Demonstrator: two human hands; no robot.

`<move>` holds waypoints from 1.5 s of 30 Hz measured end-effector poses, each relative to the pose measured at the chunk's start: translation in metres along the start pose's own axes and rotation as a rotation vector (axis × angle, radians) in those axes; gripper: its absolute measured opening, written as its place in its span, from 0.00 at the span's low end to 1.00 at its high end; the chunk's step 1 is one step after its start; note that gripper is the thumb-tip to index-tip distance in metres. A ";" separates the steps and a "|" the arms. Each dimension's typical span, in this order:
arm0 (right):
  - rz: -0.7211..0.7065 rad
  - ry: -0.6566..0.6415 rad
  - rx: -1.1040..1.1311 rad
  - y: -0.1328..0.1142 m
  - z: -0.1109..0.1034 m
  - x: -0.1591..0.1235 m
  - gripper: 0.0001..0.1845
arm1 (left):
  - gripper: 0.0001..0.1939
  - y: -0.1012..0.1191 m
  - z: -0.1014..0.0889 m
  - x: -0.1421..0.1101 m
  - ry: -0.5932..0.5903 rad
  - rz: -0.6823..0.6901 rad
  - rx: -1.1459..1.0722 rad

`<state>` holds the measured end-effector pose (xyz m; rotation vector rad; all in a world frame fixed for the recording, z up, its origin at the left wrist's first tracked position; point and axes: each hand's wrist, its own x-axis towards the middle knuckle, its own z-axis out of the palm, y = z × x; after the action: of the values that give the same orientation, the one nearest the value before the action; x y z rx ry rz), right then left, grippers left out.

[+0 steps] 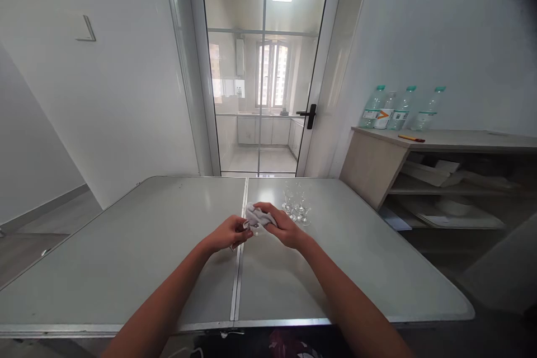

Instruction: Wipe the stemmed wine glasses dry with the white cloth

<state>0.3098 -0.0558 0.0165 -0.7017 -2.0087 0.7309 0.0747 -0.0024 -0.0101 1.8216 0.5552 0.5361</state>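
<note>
Above the table's middle seam, my right hand (pixel 283 225) is closed on a white cloth (pixel 257 216), its fingers wrapped over the top. My left hand (pixel 232 232) is closed just beside it, pinching a small clear glass (pixel 256 230) that the cloth and fingers mostly cover. The two hands almost meet at the cloth. To the right of my right hand, several small clear stemmed glasses (pixel 299 210) stand close together on the table. How the held glass is turned is hard to make out.
The pale grey table (pixel 126 274) has a metal seam and edge. At right stands a wooden shelf unit (pixel 377 156) bearing several plastic bottles (pixel 403 109) and an orange pen-like object (pixel 411 138). A glazed door (pixel 260 84) is beyond the far edge.
</note>
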 end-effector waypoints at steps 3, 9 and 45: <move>0.080 -0.029 0.098 0.000 0.000 0.003 0.16 | 0.17 0.002 0.001 -0.001 -0.059 -0.023 0.012; 0.402 0.254 0.616 0.029 0.005 0.004 0.21 | 0.19 -0.002 0.001 0.002 0.064 0.022 -0.103; -0.014 -0.126 0.137 0.019 0.052 0.000 0.14 | 0.28 -0.005 0.009 0.011 0.343 0.087 -0.603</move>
<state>0.2688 -0.0550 -0.0209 -0.5732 -2.0517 0.9151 0.0876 -0.0009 -0.0165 1.1884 0.4754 0.9699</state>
